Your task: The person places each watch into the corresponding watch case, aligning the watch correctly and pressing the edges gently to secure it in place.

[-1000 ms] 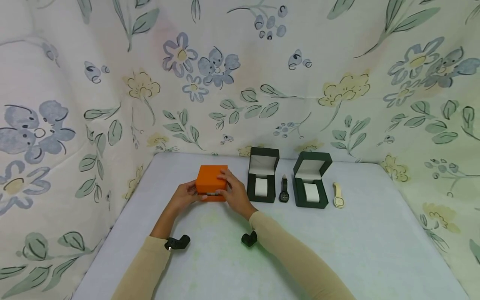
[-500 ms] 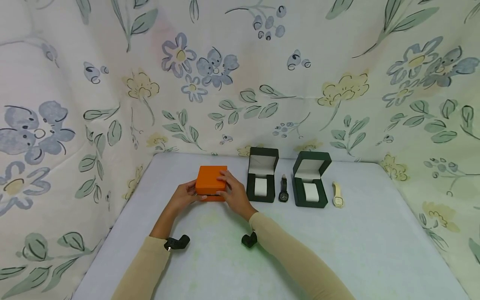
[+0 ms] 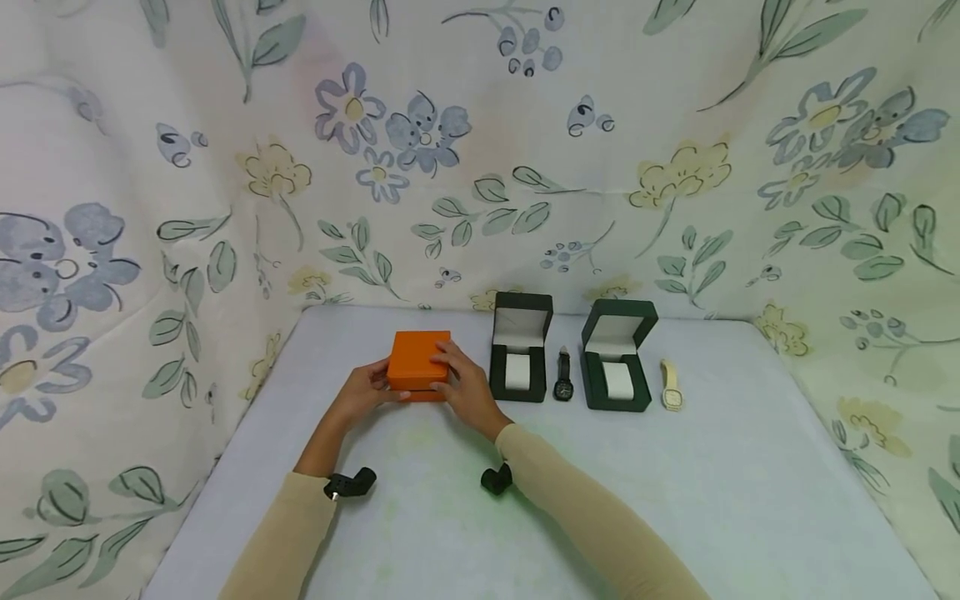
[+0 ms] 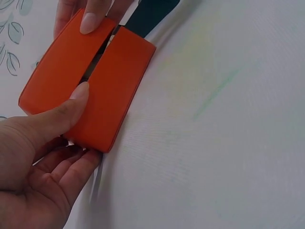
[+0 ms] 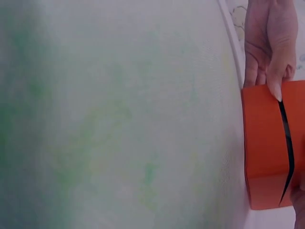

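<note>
An orange box (image 3: 414,358) sits at the back left of the table, its lid lowered almost onto its base. A narrow dark gap still runs along the front; in the left wrist view something small and pale shows inside it. My left hand (image 3: 362,393) grips the left side, thumb at the gap and fingers curled against the base (image 4: 116,90). On the right side my right hand (image 3: 471,392) holds the lid (image 4: 66,62), its thumb on the front face. Only a small part of the right hand (image 5: 299,202) appears in the right wrist view.
Right of the orange box stand two dark green watch boxes (image 3: 517,393) (image 3: 617,400), lids up, each with a white cushion. A black watch (image 3: 563,383) lies between them. A gold watch (image 3: 672,392) lies farther right. Floral cloth (image 3: 480,167) hangs behind the table.
The orange box's lid has come down, and the front gap has narrowed, hiding the item seen in it earlier. Both hands keep their places; the head view has shifted slightly.
</note>
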`<state>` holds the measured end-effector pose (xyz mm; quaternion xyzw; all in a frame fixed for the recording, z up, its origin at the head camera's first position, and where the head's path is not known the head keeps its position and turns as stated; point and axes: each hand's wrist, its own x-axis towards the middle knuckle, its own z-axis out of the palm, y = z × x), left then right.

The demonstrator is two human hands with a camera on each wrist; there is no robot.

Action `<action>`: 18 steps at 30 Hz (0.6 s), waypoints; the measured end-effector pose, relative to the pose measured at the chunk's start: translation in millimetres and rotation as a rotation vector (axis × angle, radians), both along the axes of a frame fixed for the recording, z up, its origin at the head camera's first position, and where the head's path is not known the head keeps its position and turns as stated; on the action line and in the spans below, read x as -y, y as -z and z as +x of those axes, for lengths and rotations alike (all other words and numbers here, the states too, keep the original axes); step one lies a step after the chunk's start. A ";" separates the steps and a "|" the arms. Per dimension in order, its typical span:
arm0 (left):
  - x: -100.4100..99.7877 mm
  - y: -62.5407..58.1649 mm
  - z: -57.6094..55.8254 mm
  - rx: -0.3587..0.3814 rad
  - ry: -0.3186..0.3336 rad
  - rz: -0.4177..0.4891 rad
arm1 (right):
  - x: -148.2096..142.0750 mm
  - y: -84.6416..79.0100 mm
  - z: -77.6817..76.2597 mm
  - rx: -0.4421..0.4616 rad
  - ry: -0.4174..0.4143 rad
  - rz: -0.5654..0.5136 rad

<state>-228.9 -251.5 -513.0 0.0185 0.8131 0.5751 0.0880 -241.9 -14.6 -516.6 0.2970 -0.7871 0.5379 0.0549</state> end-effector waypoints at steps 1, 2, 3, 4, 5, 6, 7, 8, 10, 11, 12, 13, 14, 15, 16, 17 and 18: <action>-0.1 0.3 -0.6 0.001 0.002 -0.006 | -0.2 -0.1 0.3 0.000 0.002 0.008; -0.3 0.4 -0.6 0.004 0.003 -0.007 | -0.4 -0.2 0.6 0.001 0.003 0.014; -0.3 0.4 -0.4 0.002 0.008 -0.012 | -0.6 0.0 0.8 0.001 0.005 0.021; -0.3 0.0 -0.3 0.005 0.005 -0.013 | -0.6 -0.2 1.1 -0.001 0.005 0.026; -0.3 -0.1 -0.3 0.006 0.004 -0.010 | -0.7 -0.3 1.4 -0.002 0.007 0.033; -0.1 0.0 0.0 0.004 0.007 -0.010 | -1.1 -0.6 1.8 -0.002 0.006 0.037; 0.2 0.1 0.3 0.001 0.012 -0.010 | -1.5 -0.9 2.4 -0.001 0.007 0.041; 0.2 0.2 0.5 -0.005 0.015 -0.010 | -1.9 -1.3 2.9 0.000 0.004 0.043; 0.0 0.3 1.0 -0.017 0.023 -0.013 | -2.7 -2.2 3.9 0.005 -0.002 0.051; -0.2 0.3 1.2 -0.022 0.028 -0.015 | -3.4 -2.9 4.5 0.010 -0.005 0.058; -0.3 0.1 1.4 -0.028 0.035 -0.017 | -4.1 -3.8 5.1 0.012 -0.011 0.064; -0.4 -0.3 1.8 -0.028 0.036 -0.020 | -4.9 -4.6 5.5 0.012 -0.014 0.075; -0.3 -1.0 2.2 -0.027 0.040 -0.021 | -5.8 -6.0 6.1 0.011 -0.019 0.082; -0.2 -1.7 2.7 -0.021 0.039 -0.022 | -7.1 -7.3 6.6 0.010 -0.024 0.088; 0.1 -2.6 3.2 -0.014 0.041 -0.020 | -8.8 -9.1 7.2 0.012 -0.028 0.092; 0.6 -3.6 3.9 -0.006 0.041 -0.020 | -10.6 -10.6 7.8 0.012 -0.033 0.096; 1.3 -4.8 4.8 -0.001 0.040 -0.018 | -12.7 -12.6 8.5 0.014 -0.040 0.094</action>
